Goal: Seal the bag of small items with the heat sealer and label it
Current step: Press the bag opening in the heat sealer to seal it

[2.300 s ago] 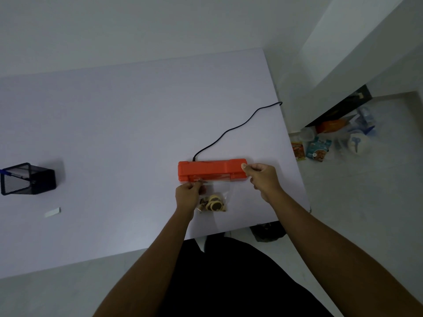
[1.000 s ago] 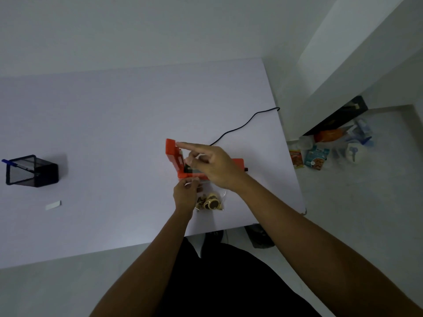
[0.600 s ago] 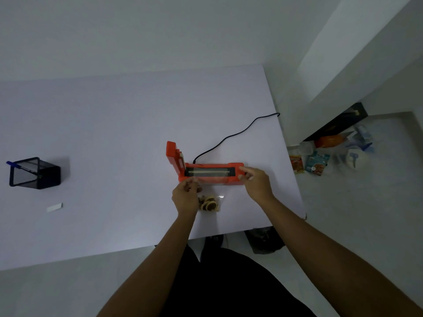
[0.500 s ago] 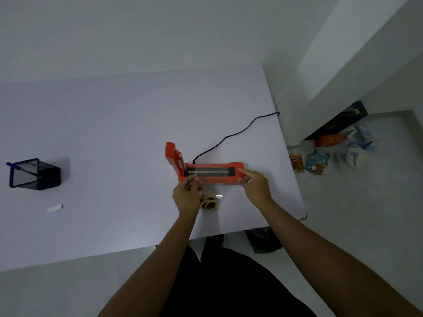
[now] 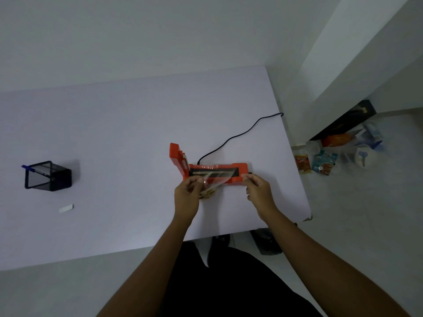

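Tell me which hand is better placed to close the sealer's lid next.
Probably the right hand. The left hand pinches the bag over the sealer strip and should keep it there; the right, at the sealer's right end, looks freer to swing the upright lid down.

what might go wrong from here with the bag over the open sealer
The bag lies bowed over the sealing strip, pinched by the left hand; a wrinkle may leave a leaky seam. The right hand is close to that strip too, so the raised lid could pinch either hand when it closes. The small items lie near the edge of the heat sealer and might get clamped.
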{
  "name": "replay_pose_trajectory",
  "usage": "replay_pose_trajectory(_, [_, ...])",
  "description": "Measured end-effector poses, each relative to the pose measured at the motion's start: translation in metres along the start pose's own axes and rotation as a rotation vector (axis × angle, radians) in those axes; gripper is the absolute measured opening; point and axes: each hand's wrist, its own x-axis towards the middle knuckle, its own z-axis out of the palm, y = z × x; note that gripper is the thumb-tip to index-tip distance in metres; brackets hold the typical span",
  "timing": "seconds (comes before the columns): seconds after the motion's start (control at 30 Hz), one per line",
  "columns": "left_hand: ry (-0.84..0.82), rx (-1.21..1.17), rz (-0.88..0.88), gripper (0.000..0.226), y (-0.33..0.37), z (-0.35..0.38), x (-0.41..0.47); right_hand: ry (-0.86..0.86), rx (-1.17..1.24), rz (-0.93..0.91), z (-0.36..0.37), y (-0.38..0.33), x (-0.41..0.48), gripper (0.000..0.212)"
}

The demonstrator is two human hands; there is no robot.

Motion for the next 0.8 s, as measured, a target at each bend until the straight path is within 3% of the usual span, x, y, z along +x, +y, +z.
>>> replay_pose_trajectory(0.1, [-0.014,-0.012,-0.012,0.014,0.002,-0.016,-0.007,-0.093,0.057,0.014,0.009,-0.002,-0.011,0.016])
replay_pose_trajectory(0.23, [-0.022,-0.004,-0.018,0.014,0.006,-0.037,-0.017,-0.267,-0.008,-0.034,0.028,-0.001,-0.025,0.030])
replay_pose_trajectory(0.43, [0.066,-0.046,-0.079,0.014,0.002,-0.081,-0.030,-0.479,-0.141,-0.056,0.071,0.002,-0.036,0.022])
replay_pose_trajectory(0.8, [0.263,-0.081,-0.100,0.017,-0.006,-0.178,-0.019,-0.530,-0.150,-0.006,0.189,-0.011,-0.044,0.004])
